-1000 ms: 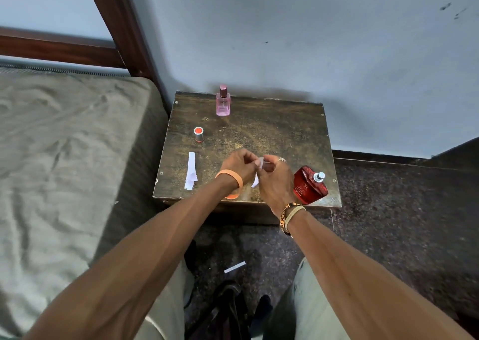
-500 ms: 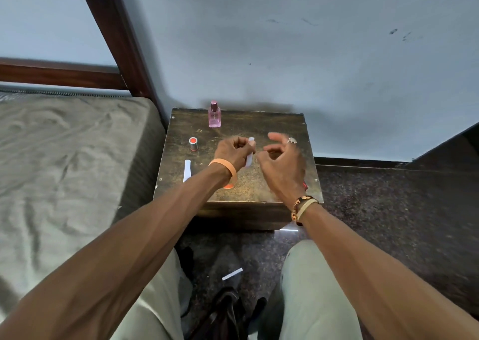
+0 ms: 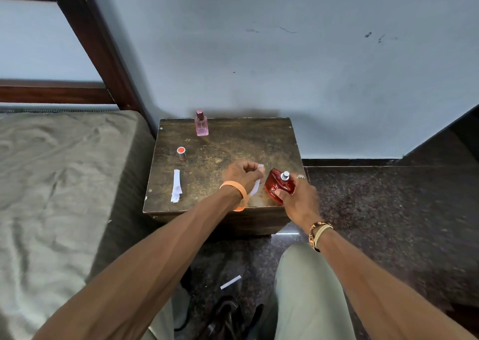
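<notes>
**Red perfume bottle (image 3: pixel 278 188): drop and mis-spray risk**

Right hand (image 3: pixel 300 202) grips the perfume bottle, tilted, at the table's (image 3: pixel 233 142) front right corner. Left hand (image 3: pixel 242 175) pinches a paper strip (image 3: pixel 256 188) just beside it. Risks: the bottle could slip off the edge, and spray could miss the limp strip.

Both forearms are bare right up to the picture's lower edge. The left hand (image 3: pixel 242 175) has a plain orange wristband (image 3: pixel 237 187) sitting loose at its wrist. The right hand (image 3: pixel 298 199) wears a silver-coloured ring (image 3: pixel 300 176) on one finger, and its wrist bears two bands side by side: a brown-and-orange patterned bracelet (image 3: pixel 312 236) and a cream band (image 3: pixel 322 232). Pale grey-green trousers (image 3: pixel 308 288) cover the legs
</notes>
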`<state>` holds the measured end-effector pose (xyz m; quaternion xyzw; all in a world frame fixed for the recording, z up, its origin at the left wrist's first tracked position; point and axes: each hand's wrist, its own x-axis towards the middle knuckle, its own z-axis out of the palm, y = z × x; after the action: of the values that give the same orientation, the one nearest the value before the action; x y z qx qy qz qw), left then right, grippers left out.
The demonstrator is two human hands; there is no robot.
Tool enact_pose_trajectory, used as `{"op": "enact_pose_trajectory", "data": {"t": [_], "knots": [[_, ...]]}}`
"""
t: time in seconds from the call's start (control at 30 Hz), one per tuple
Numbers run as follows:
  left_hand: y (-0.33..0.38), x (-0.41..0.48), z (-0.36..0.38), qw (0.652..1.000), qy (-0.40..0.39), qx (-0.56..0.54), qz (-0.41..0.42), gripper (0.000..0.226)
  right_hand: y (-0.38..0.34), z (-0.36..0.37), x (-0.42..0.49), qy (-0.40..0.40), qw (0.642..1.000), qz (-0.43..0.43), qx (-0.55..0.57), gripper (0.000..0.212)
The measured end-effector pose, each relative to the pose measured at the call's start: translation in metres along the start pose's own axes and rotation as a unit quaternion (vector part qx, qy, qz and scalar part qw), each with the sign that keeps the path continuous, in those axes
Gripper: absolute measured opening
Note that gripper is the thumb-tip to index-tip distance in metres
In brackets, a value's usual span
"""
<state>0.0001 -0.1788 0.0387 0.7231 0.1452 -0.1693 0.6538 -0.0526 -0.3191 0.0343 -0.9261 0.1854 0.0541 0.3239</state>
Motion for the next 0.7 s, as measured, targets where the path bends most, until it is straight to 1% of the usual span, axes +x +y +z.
{"op": "enact_pose_trajectory", "data": {"t": [0.07,0.1,0.2,0.27,0.37,0.47,0.6,0.7], "knots": [[-0.001,-0.001,-0.005,1.000,0.001,0.022,-0.001,0.016,-0.001,0.003,0.002,-0.003,0.999,-0.002,0.039,0.044],[0.001,-0.002,-0.008,1.000,-0.003,0.012,-0.011,0.016,-0.002,0.002,0.002,-0.012,0.997,-0.004,0.073,0.042],[0.007,-0.006,-0.017,0.993,-0.041,-0.078,-0.078,0.010,-0.011,-0.004,0.000,-0.034,0.982,-0.017,0.185,0.038],[0.014,-0.012,-0.023,0.984,-0.071,-0.128,-0.101,0.003,-0.019,-0.009,-0.003,-0.040,0.969,-0.039,0.241,0.042],[0.027,-0.020,-0.032,0.979,-0.092,-0.156,-0.097,0.008,-0.033,-0.019,-0.006,-0.027,0.955,-0.075,0.287,0.046],[0.044,-0.034,-0.040,0.975,-0.106,-0.177,-0.083,0.006,-0.049,-0.030,-0.010,-0.023,0.940,-0.101,0.324,0.050],[0.068,-0.052,-0.052,0.970,-0.112,-0.208,-0.060,0.004,-0.070,-0.044,-0.022,-0.018,0.929,-0.131,0.347,0.069],[0.084,-0.067,-0.063,0.968,-0.123,-0.216,-0.044,0.007,-0.083,-0.057,-0.036,-0.028,0.901,-0.138,0.410,0.064]]}}
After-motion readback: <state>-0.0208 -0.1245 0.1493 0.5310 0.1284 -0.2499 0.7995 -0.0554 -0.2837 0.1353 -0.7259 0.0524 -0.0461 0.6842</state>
